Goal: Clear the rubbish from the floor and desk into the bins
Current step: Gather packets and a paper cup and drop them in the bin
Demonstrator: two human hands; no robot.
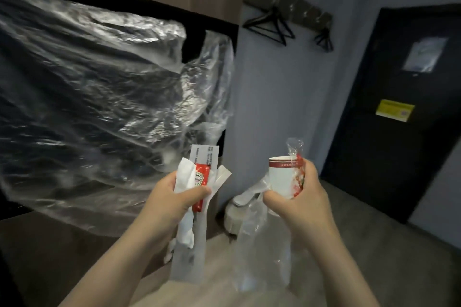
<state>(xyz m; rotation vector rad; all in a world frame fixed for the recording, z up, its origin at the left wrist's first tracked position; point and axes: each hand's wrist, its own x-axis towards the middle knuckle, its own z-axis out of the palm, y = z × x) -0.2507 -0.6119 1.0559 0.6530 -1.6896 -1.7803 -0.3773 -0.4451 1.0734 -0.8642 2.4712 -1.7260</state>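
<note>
Left fingers (197, 192) pinching ketchup sachet (200, 177) with paper wrappers (189, 257), right fingers (274, 198) gripping paper cup (282, 177), clear bag (264, 244)

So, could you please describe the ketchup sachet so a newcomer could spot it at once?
Start at the large clear plastic sheet on the left, then drop to the left hand below it. Pinched there among white paper wrappers is the ketchup sachet, the only red piece in that bundle.

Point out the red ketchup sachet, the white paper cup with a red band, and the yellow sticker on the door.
Red ketchup sachet (201, 176): head view, its printed label.
White paper cup (282, 179): head view, its bare side wall.
Yellow sticker (395, 110): head view, its centre.
</note>
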